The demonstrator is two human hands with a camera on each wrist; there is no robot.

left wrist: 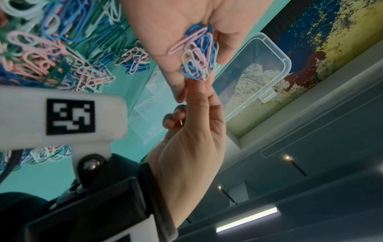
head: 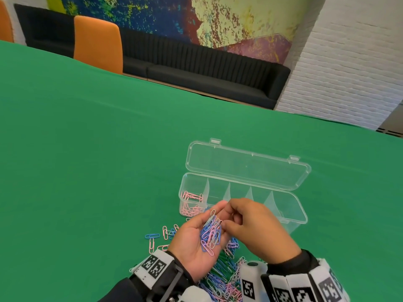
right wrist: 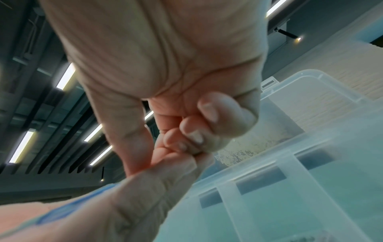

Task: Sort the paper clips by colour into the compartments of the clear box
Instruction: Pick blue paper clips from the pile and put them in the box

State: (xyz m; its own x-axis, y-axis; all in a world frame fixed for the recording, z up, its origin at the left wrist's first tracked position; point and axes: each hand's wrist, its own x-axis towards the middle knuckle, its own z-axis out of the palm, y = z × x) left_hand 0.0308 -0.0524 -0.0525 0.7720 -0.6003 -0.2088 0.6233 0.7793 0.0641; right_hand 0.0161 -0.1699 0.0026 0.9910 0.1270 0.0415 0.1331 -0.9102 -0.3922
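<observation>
Only pink wire paper clips point(head: 192, 201) lie in the leftmost compartment of the clear plastic box point(head: 290, 205); the other compartments look empty. The left hand point(head: 196, 243) cups mixed clips with relaxed fingers. The right hand point(head: 257, 227) has curled fingers, seemingly pinching one. A large heap point(head: 220, 280) remains at the table's near edge.

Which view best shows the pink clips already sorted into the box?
Head view: the pink clips lie in the clear box's leftmost compartment. Left wrist shows only a blurred glimpse of them; right wrist shows only the box, no clips.
</observation>
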